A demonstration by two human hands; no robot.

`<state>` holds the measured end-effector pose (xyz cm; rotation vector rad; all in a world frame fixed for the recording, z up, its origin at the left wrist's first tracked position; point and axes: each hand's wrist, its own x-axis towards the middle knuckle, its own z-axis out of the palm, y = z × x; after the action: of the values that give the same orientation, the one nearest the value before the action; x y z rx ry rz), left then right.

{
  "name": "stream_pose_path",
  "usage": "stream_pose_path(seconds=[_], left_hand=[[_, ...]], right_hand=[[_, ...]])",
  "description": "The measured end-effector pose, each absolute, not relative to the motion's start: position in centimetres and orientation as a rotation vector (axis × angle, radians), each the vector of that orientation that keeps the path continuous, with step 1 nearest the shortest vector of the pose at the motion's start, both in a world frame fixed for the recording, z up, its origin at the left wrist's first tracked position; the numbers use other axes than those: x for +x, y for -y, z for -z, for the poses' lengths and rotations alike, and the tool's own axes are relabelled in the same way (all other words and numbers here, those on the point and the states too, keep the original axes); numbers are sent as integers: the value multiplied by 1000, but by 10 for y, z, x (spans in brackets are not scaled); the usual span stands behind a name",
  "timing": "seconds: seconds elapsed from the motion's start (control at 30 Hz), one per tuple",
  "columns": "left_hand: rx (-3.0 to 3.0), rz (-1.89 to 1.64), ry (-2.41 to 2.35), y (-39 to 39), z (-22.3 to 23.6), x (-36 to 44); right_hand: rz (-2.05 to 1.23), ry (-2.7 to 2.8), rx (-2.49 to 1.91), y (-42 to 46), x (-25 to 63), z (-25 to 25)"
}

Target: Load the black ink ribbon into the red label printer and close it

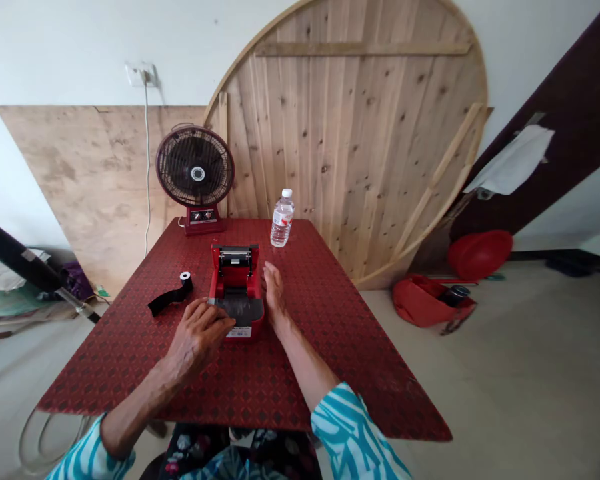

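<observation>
A small red label printer (258,291) sits on the table with its lid (236,249) raised, baring the dark rollers inside. A dark grey panel (245,308) covers its near part, above a white label (239,332) on the front. My left hand (200,327) grips the near left corner, its bent fingers lying close together on the panel; its thumb is mostly hidden. Along the right side my right hand (274,291) rests against the casing, fingers stretched forward. Left of the printer stands a roll of black ribbon (185,281), its loose end trailing over the tabletop.
The table (330,347) wears a dark red patterned cover. At its back stand a maroon fan (196,173) and a water bottle (282,220). A round wooden tabletop (350,133) leans on the wall. A red bag (413,300) lies on the floor to the right.
</observation>
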<state>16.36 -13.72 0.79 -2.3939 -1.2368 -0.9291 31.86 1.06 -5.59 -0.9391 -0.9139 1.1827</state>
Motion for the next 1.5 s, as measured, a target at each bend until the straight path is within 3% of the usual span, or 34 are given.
stream_pose_path(seconds=[0.23,0.4,0.53,0.93,1.03,1.27,1.5], left_hand=[[-2377,926,1286,142,0,163],[-2360,978,1328,143,7,167],[-2379,1046,1354,139,3,162],[-2312,1063,1667,113,11,131],[-2378,1262,1769,113,13,129],[-2193,2346,2347,108,20,134],[-2056,2499,2628,92,10,134]], right_hand=[[-1102,1160,-821,-37,315,1],[-1032,1133,-843,5,325,24],[-1250,959,-852,33,327,41],[-1282,933,-779,37,322,41],[-1278,957,-759,38,322,41],[-1218,883,-843,42,318,72],[-1299,804,-861,40,315,89]])
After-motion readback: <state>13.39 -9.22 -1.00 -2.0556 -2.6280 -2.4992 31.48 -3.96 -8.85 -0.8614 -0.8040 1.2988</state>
